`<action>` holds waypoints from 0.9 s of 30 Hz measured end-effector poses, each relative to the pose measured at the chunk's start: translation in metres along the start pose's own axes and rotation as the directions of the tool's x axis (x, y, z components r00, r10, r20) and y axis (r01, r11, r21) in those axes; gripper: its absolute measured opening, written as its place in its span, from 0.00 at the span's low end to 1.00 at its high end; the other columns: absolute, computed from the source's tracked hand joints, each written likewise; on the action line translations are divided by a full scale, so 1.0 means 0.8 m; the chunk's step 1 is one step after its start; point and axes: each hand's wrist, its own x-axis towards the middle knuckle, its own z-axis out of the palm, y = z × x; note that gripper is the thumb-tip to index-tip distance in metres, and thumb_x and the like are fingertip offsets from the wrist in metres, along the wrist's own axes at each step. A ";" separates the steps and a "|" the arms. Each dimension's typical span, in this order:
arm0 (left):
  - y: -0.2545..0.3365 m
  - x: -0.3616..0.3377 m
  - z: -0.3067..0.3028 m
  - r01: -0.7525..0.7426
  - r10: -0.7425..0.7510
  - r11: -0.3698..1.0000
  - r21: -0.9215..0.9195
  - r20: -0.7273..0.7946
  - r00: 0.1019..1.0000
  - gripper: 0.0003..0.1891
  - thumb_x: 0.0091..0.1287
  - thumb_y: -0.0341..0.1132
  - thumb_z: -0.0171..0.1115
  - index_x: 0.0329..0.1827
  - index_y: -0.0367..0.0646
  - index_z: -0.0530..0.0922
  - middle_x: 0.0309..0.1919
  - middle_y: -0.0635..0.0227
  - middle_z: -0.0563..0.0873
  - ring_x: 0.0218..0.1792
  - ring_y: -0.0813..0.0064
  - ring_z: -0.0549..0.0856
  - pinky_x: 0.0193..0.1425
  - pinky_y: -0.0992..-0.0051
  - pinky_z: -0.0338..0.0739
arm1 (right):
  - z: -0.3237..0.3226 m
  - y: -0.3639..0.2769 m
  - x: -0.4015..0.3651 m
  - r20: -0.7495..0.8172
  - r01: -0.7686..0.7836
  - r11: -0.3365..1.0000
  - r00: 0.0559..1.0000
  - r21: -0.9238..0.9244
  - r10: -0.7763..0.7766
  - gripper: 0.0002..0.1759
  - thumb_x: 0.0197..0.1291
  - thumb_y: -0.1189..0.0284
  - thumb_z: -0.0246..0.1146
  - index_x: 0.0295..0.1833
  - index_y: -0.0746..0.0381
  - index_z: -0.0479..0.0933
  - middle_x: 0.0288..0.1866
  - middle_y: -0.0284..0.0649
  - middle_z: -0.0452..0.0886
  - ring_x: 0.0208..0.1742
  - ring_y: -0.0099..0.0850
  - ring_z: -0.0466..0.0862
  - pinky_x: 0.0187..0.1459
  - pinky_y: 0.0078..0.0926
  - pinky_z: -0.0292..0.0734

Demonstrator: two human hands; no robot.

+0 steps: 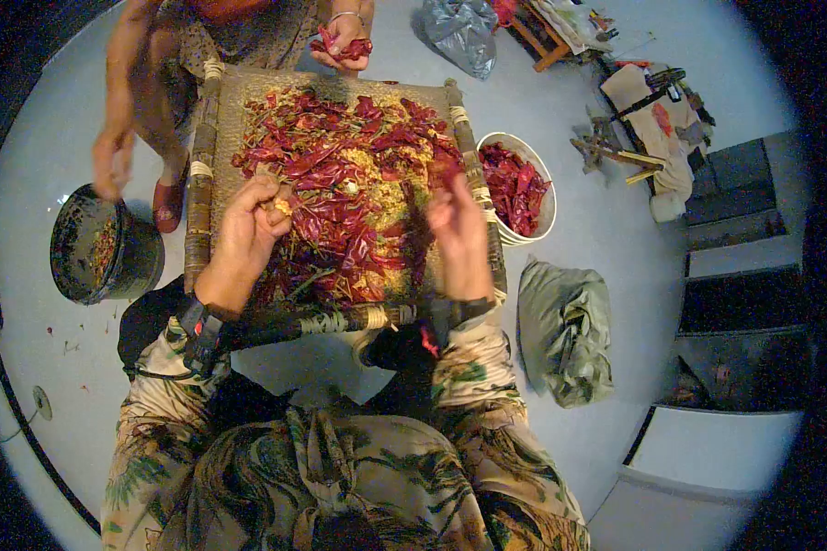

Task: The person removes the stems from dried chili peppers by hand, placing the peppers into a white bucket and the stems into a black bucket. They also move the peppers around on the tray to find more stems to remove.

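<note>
On the pale floor stands a wood-framed table with a woven top, bearing a broad spread of dried red chillies mixed with yellow seeds. Beside it lies a crumpled grey-green bag; on the opposite side sits a black bucket, reddish and yellow bits inside, and next to the table a smaller white bucket holding more chillies. The right hand is over the table's edge, too blurred to tell how its fingers stand. The left hand is above the chillies, thumb and fingers pinching a small yellowish piece. A co-worker's hand across the table holds a few chillies.
</note>
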 end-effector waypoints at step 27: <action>-0.005 -0.004 0.001 -0.045 0.064 0.952 0.304 -0.055 0.996 0.05 0.64 0.33 0.59 0.33 0.46 0.72 0.18 0.80 0.68 0.17 0.88 0.67 0.19 0.85 0.60 | 0.090 0.132 0.048 0.414 0.322 -0.662 0.910 -0.677 0.020 0.21 0.53 0.62 0.64 0.50 0.62 0.76 0.47 0.50 0.77 0.48 0.49 0.78 0.48 0.42 0.75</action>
